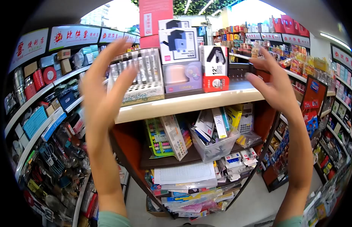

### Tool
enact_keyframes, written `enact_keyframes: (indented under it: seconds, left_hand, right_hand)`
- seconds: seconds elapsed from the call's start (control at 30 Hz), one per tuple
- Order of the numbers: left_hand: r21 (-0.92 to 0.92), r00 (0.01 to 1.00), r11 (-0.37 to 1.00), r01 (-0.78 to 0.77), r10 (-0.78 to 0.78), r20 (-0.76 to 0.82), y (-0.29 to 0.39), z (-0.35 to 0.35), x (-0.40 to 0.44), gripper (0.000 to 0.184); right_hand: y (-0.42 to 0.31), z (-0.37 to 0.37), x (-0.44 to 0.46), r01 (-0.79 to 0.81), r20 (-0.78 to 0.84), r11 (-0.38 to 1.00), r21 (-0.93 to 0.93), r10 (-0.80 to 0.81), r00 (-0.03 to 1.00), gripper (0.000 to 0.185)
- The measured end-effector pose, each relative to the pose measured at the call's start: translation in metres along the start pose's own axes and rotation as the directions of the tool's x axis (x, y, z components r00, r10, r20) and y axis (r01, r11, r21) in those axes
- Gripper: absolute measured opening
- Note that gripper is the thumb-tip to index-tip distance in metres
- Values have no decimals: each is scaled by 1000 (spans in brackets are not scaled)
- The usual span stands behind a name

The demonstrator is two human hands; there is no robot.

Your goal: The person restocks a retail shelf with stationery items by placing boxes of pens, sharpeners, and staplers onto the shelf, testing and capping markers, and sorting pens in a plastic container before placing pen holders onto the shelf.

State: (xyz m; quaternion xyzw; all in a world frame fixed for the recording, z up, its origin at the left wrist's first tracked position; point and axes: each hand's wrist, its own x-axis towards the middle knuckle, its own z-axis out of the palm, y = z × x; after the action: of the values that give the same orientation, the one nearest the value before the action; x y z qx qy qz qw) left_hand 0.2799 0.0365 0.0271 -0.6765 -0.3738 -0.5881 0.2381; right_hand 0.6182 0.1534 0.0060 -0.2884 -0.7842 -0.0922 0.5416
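Note:
My left hand is raised with thumb and fingers apart, slightly blurred, and holds nothing. It is nearest to a display box of tubes or pens on the top shelf. On the other side, my right hand is also raised and empty, its fingers spread near the shelf's right end. Between the hands stand a white box with a blue device pictured on it, a purple box, a white box marked 12 and a red box.
Below, a clear plastic bin of small goods sits beside a tray of coloured beads and a calculator. Stacked papers and packets fill the lower shelf. Stocked shelves curve along the left; a dark-framed board stands at right.

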Motion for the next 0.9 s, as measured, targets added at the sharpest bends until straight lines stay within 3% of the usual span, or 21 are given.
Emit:
enact_keyframes:
  seconds: [0.03, 0.07, 0.13, 0.17, 0.2, 0.23, 0.27, 0.3, 0.33, 0.37, 0.4, 0.43, 0.47, 0.5, 0.53, 0.57, 0.63, 0.67, 0.8, 0.83, 0.9]
  left_hand:
    - [-367, 977, 928, 64, -134, -167, 24, 4, -46, 51]
    - [-433, 988, 888, 153, -134, 76, 33, -1, -90, 47]
    - [-414, 830, 827, 381, -109, 547, 50, -10, -177, 40]
    - [-775, 672, 557, 299, 454, 585, 41, -1, -193, 41]
    - [-727, 436, 571, 381, 582, 686, 41, 13, -215, 36]
    - [-477, 275, 479, 737, 433, 859, 28, 40, -289, 44]
    - [-201, 110, 315, 928, 284, 953, 12, 64, -373, 45]
    - [72, -69, 32, 997, -84, 994, 11, 85, -463, 48]
    - [133, -68, 160, 978, -359, 931, 7, 105, -546, 46]
    - [340, -187, 341, 877, -410, 893, 9, 104, -607, 44]
    - [441, -360, 518, 733, -254, 898, 2, 102, -652, 50]
    - [463, -459, 579, 671, -166, 873, -1, 95, -697, 54]
    - [400, -392, 497, 770, -126, 911, -1, 83, -732, 55]
    - [328, -322, 405, 854, -85, 943, 0, 71, -763, 55]
    - [325, -326, 396, 859, -65, 943, 2, 62, -768, 55]
    - [352, -367, 434, 829, -53, 929, -2, 60, -773, 55]
    - [431, -490, 553, 713, -47, 871, -13, 63, -770, 54]
    - [446, -532, 599, 665, -39, 846, -18, 68, -765, 54]
    - [426, -598, 719, 550, -18, 801, -29, 102, -752, 53]
    - [443, -600, 685, 579, -10, 800, -30, 112, -755, 53]
    - [492, -593, 561, 665, -3, 805, -30, 131, -758, 53]
  right_hand:
    - [-11, -13, -24, 5, -25, 990, 142, -1, 1000, 71]
    - [-10, -19, -54, 32, -105, 977, 211, -10, 994, 68]
    - [-4, -27, -130, -39, -137, 952, 305, 84, 987, 61]
    - [9, -22, -174, -24, -157, 948, 317, 77, 985, 55]
    - [14, -8, -219, -142, -171, 905, 402, 226, 959, 49]
    - [17, 6, -266, -364, -81, 819, 444, 441, 894, 42]
    - [18, 21, -301, -474, 25, 806, 354, 498, 867, 36]
    - [16, 39, -348, -723, 214, 533, 439, 720, 660, 33]
    - [17, 59, -404, -856, 369, 365, 365, 788, 493, 34]
    - [12, 71, -449, -946, 501, 187, 266, 812, 301, 34]
    - [-1, 72, -473, -966, 607, 187, 181, 751, 259, 39]
    - [-13, 72, -491, -976, 700, 192, 102, 683, 207, 44]
    - [-23, 71, -506, -982, 694, 160, 101, 696, 184, 44]
    - [-30, 69, -520, -956, 780, 287, -65, 612, 131, 51]
    - [-35, 68, -529, -882, 849, 425, -204, 526, 57, 57]
    - [-38, 67, -536, -894, 846, 402, -199, 531, 51, 57]
    - [-43, 65, -545, -842, 841, 417, -341, 535, -76, 67]
    - [-44, 62, -548, -800, 816, 476, -366, 577, -30, 65]
    - [-44, 45, -556, -794, 668, 463, -393, 738, 100, 61]
    - [-44, 39, -553, -804, 658, 443, -396, 748, 89, 61]
    - [-43, 25, -547, -815, 622, 327, -479, 781, -52, 58]
